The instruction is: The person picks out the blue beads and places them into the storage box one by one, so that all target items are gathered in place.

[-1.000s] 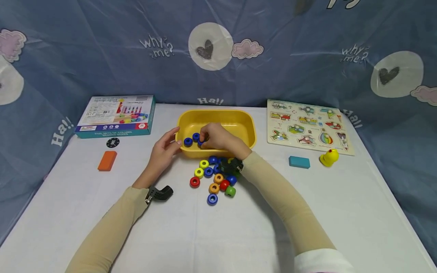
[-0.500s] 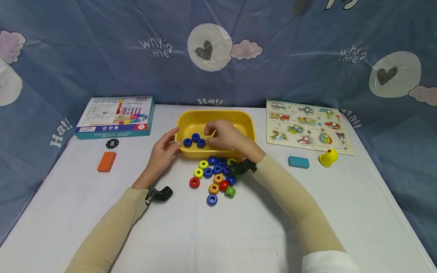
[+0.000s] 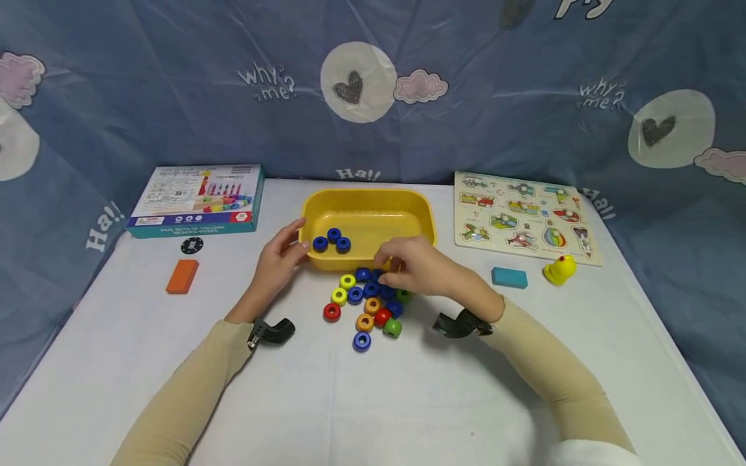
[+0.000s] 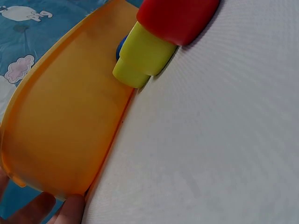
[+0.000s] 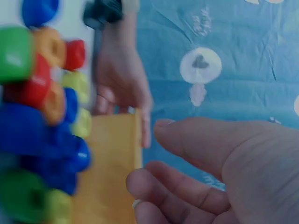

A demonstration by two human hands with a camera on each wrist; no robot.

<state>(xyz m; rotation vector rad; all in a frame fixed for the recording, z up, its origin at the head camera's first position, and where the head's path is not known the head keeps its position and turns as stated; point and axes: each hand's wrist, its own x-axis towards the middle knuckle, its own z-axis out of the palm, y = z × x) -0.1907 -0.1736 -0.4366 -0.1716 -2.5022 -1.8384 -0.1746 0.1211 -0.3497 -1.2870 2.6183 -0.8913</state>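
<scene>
My left hand (image 3: 282,255) rests against the left end of a yellow plastic tray (image 3: 402,223). Its fingertips touch the tray wall in the left wrist view. Three blue beads (image 3: 334,235) lie inside the tray near that end. Over the tray's front rim and the back of a loose bead pile hovers my right hand (image 3: 421,265). Its thumb and fingers are apart with nothing between them in the right wrist view. The pile has yellow (image 3: 339,296), red (image 3: 331,312), orange (image 3: 365,322), green (image 3: 393,329) and blue beads (image 3: 362,341); the right hand hides some.
A bead-set box (image 3: 195,200) lies at back left, with a black round chip (image 3: 192,244) and an orange block (image 3: 182,276) before it. On the right are a wooden puzzle board (image 3: 524,217), a teal block (image 3: 509,277) and a yellow duck (image 3: 560,270).
My right hand has let go of a blue bead in the tray, then moved right and toward me, over the front rim. The left hand has stayed at the tray's end.
</scene>
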